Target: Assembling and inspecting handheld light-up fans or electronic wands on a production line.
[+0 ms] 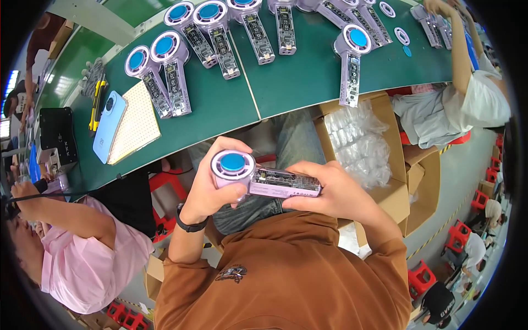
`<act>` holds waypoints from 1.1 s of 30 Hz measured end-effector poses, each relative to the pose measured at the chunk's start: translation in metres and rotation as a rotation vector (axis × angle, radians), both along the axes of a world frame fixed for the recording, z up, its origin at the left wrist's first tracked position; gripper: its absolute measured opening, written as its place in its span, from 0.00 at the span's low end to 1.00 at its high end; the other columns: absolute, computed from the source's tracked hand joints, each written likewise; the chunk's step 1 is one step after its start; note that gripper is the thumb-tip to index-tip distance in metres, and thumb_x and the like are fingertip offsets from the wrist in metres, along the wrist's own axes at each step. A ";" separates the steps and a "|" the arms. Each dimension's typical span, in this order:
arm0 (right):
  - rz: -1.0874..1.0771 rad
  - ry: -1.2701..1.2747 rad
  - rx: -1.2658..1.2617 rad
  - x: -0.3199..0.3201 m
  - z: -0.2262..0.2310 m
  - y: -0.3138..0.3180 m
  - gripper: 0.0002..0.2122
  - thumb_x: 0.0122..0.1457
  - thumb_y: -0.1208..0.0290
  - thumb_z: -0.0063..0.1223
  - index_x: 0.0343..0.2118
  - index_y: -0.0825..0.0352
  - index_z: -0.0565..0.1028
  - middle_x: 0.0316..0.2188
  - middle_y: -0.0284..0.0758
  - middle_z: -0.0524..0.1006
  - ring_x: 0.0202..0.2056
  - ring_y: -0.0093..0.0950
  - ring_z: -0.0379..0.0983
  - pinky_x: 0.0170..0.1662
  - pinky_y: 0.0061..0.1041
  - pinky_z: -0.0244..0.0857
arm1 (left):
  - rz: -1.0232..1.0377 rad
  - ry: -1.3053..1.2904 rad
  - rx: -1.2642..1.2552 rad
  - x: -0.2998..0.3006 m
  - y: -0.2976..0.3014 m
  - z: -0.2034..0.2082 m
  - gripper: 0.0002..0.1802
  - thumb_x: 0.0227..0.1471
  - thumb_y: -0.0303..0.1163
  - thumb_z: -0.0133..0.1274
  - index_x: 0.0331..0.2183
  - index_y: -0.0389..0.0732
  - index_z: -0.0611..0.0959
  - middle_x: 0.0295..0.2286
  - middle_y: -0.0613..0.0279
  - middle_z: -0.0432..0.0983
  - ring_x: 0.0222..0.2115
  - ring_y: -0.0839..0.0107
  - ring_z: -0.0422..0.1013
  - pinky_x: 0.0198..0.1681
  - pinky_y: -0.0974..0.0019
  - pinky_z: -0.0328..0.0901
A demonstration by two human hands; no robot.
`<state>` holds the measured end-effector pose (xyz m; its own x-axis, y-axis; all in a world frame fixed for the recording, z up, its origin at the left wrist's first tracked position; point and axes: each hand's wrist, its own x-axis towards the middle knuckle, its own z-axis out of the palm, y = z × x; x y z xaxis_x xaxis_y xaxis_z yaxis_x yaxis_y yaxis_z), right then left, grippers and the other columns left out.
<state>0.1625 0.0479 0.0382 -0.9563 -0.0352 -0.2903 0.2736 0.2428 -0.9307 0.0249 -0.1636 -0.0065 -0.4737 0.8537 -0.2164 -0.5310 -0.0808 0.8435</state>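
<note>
Above my lap, between me and the table, I hold a handheld fan (269, 191) with a round lilac head and a blue disc at its centre. My left hand (204, 190) wraps around the head, its thumb along the lower rim. The far end of the handle is gripped by my right hand (338, 190), thumb below and fingers above. A clear cover on the handle shows a circuit board inside. Nearest on the table, to the right, lies another such fan (351, 66); a pair of fans (177, 82) lies toward the left.
More fans line the back of the green table (297, 82). A light blue phone (109, 126) rests by a perforated cream sheet (140, 124) and a yellow cutter (98, 107). An open carton (360, 140) of clear plastic bags stands right of my legs. People sit on both sides.
</note>
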 end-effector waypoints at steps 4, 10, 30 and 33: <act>0.035 -0.019 -0.138 0.001 -0.012 0.001 0.20 0.49 0.72 0.66 0.44 0.72 0.74 0.31 0.36 0.80 0.32 0.21 0.77 0.37 0.20 0.68 | -0.005 -0.037 0.012 0.001 -0.002 -0.004 0.34 0.39 0.27 0.65 0.48 0.37 0.67 0.34 0.59 0.75 0.21 0.82 0.69 0.16 0.81 0.61; 0.019 -0.007 -0.142 0.002 -0.011 -0.002 0.17 0.53 0.70 0.62 0.44 0.72 0.74 0.30 0.40 0.80 0.29 0.26 0.76 0.33 0.23 0.67 | -0.041 -0.071 0.069 0.000 -0.002 -0.015 0.34 0.40 0.26 0.65 0.48 0.37 0.67 0.37 0.56 0.76 0.21 0.82 0.70 0.17 0.81 0.61; -0.048 0.067 0.062 0.002 -0.008 -0.007 0.18 0.52 0.67 0.63 0.42 0.71 0.72 0.29 0.45 0.79 0.30 0.41 0.78 0.33 0.29 0.69 | 0.045 0.092 -0.141 0.001 -0.004 0.008 0.33 0.41 0.33 0.66 0.48 0.37 0.69 0.39 0.62 0.73 0.39 0.77 0.71 0.45 0.73 0.65; 0.015 0.006 0.001 0.006 -0.011 -0.006 0.18 0.53 0.67 0.63 0.43 0.71 0.72 0.29 0.45 0.79 0.29 0.41 0.78 0.32 0.30 0.68 | -0.047 0.105 -0.073 -0.003 -0.003 -0.003 0.31 0.41 0.33 0.65 0.47 0.36 0.71 0.38 0.65 0.71 0.40 0.80 0.69 0.45 0.74 0.63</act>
<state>0.1680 0.0421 0.0274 -0.9575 -0.0497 -0.2842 0.2639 0.2477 -0.9322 0.0217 -0.1670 -0.0092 -0.4572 0.8591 -0.2298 -0.4410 0.0054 0.8975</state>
